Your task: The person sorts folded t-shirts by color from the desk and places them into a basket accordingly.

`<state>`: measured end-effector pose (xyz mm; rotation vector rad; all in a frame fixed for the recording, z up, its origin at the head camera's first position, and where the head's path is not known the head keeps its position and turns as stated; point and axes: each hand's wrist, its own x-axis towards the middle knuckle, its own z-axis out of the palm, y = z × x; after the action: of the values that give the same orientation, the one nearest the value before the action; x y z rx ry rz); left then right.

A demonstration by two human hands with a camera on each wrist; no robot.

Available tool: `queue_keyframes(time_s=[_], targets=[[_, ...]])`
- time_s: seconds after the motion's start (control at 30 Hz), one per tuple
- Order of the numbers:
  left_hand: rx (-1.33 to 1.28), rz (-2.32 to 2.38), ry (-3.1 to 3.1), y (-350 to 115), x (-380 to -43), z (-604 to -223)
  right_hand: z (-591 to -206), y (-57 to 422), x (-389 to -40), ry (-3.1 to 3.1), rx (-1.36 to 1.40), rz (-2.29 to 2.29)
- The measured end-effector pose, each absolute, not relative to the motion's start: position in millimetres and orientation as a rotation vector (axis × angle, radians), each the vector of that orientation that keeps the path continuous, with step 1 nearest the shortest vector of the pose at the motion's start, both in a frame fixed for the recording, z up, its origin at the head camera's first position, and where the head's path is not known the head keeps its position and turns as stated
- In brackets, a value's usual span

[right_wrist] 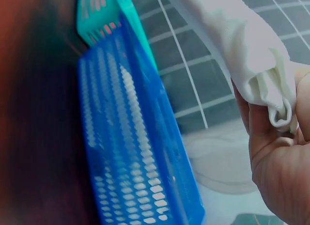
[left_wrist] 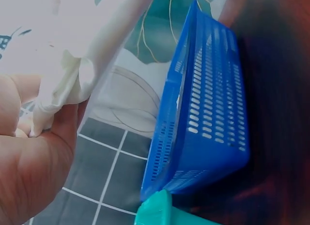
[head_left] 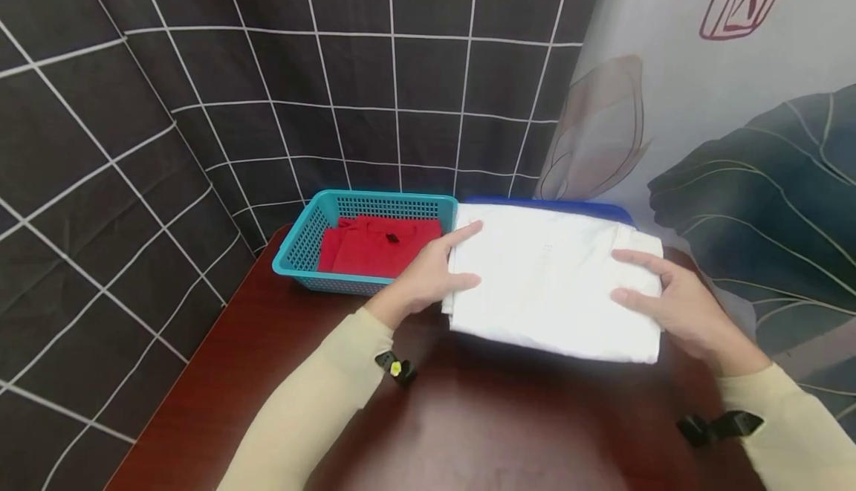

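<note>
Both hands hold a folded white garment by its two sides. In the head view my left hand grips its left edge, thumb and a finger on top, the other fingers hidden beneath. On the opposite edge my right hand pinches the cloth the same way. The wrist views show the folded layers between thumb and fingers, raised above the rim of a blue basket. From the head, the garment covers most of that basket; only its back rim shows.
A teal basket with a folded red garment inside stands left of the blue one. Both are on a dark red-brown table. Behind hang a black gridded cloth and a pale patterned curtain.
</note>
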<state>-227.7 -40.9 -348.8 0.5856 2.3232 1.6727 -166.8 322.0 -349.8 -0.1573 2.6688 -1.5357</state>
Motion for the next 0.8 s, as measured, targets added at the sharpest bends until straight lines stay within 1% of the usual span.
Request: queue_keyframes(time_s=[0.4,0.53,0.67,0.8], targets=[[0.585,1.663,2.292,-6,-291,-350,-341,353,-225,2.713,-0.072,-1.329],[0.596,1.659,2.288,-1,-311,-359,-345,360,-248,2.751,-0.127,-1.237],[0.520,1.646,2.298,4,-326,-371,-352,363,-270,2.739,-0.130,-1.206],[0.458,1.655,2.284,13,-334,-381,-357,366,-284,2.686,-0.124,-1.223]])
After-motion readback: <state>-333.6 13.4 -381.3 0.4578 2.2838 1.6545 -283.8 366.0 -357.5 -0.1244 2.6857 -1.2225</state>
